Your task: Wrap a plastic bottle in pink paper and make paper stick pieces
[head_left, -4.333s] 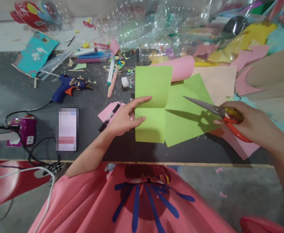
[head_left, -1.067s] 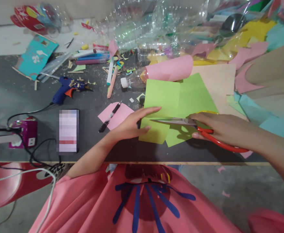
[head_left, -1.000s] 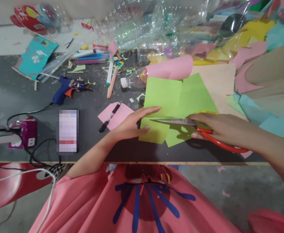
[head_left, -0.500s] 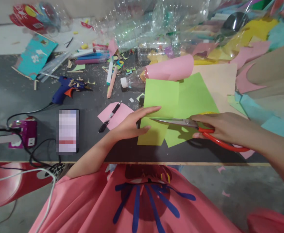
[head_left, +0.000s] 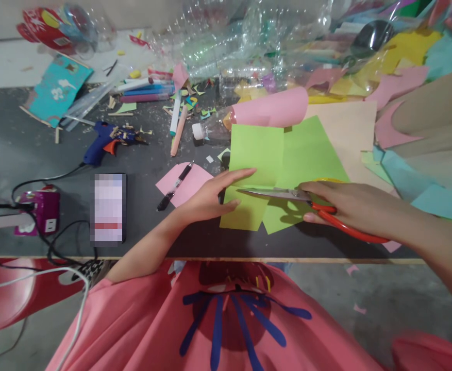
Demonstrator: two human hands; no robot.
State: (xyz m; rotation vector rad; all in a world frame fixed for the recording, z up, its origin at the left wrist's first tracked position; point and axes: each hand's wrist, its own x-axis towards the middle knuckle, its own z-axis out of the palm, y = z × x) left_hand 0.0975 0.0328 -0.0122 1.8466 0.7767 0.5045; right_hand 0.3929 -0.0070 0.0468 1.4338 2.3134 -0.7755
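Note:
My right hand (head_left: 349, 206) is closed round the red and yellow handles of a pair of scissors (head_left: 275, 194). The blades point left and lie together across a light green sheet of paper (head_left: 256, 154), along a cut line in it. At the paper's left edge is my left hand (head_left: 210, 198), gripping it with the index finger and thumb on top; the other fingers are hidden. Under the sheet, to the right, lies a larger green piece (head_left: 314, 154). A bottle wrapped in pink paper (head_left: 272, 107) lies just behind.
Left of my hands are a pen (head_left: 175, 185) on pink paper, a phone (head_left: 110, 208), a blue glue gun (head_left: 102, 141) and a purple power box (head_left: 38, 211) with cables. Markers (head_left: 144, 93) and clear plastic bottles (head_left: 249, 41) lie at the back. Paper scraps (head_left: 442, 196) fill the right side.
My right hand and the scissors have shifted slightly left. The upper part of the green sheet has moved a little. My left hand stays in place.

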